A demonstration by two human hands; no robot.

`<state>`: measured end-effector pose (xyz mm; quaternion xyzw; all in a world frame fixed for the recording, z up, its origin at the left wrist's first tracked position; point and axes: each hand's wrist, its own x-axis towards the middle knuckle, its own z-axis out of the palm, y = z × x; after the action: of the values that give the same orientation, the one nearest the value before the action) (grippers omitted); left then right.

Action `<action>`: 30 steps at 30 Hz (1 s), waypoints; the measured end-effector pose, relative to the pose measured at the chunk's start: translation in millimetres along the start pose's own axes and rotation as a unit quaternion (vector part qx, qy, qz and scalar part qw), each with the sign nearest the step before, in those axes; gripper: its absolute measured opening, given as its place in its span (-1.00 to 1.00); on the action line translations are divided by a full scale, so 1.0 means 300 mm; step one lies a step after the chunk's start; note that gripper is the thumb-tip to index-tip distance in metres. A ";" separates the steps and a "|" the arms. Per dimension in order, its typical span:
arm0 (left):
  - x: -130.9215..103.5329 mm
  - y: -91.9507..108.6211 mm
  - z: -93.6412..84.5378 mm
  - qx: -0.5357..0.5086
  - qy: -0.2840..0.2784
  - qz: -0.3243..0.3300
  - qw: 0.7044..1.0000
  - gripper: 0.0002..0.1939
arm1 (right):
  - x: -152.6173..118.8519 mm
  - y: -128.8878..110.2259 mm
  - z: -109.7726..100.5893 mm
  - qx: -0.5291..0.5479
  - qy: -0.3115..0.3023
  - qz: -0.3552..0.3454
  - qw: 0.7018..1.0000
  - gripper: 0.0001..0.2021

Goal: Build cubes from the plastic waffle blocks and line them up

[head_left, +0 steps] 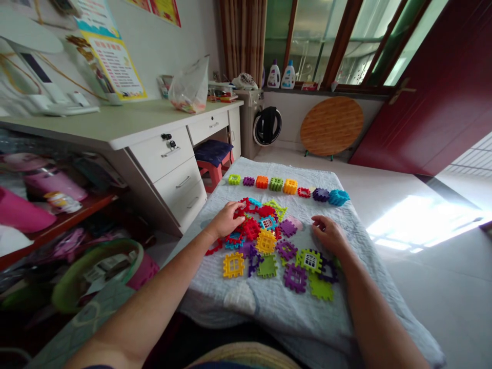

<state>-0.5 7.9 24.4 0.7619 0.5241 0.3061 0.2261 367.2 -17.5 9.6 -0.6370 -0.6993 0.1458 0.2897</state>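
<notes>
Loose notched plastic pieces lie in a pile on a cloth-covered table (pixel 242 300). My left hand (pixel 227 219) is at the pile's left edge, its fingertips at the red pieces (pixel 251 229); whether it grips one is unclear. My right hand (pixel 327 231) rests on the cloth right of the pile, fingers slightly curled and apart, holding nothing. Between the hands lie a yellow piece (pixel 266 241) and a purple piece (pixel 288 228). Nearer me are another yellow piece (pixel 233 265), a green piece (pixel 268 266) and a lime piece (pixel 321 287).
Behind the pile runs a row of stacked pieces, from a lime one (pixel 234 179) to a blue one (pixel 339 197). A desk (pixel 154 120) stands left, a stool (pixel 213 154) beside it. A basket (pixel 63 287) sits lower left; a washing machine (pixel 249 123) is behind.
</notes>
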 end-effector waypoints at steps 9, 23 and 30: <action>-0.018 0.032 -0.024 0.033 0.033 0.008 0.999 -0.71 | -0.002 -0.009 -0.005 -0.001 0.002 0.005 1.000 -0.64; -0.057 0.073 -0.039 0.089 -0.036 -0.006 0.995 -0.55 | 0.001 -0.005 -0.003 0.003 -0.001 -0.004 1.000 -0.63; -0.057 0.110 -0.033 0.104 0.032 0.066 0.992 -0.49 | -0.002 -0.012 -0.006 0.004 0.006 -0.001 1.000 -0.66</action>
<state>9.7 -19.3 49.6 0.8039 0.5089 0.2882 0.1081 365.3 -18.8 13.0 -0.6364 -0.6974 0.1445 0.2962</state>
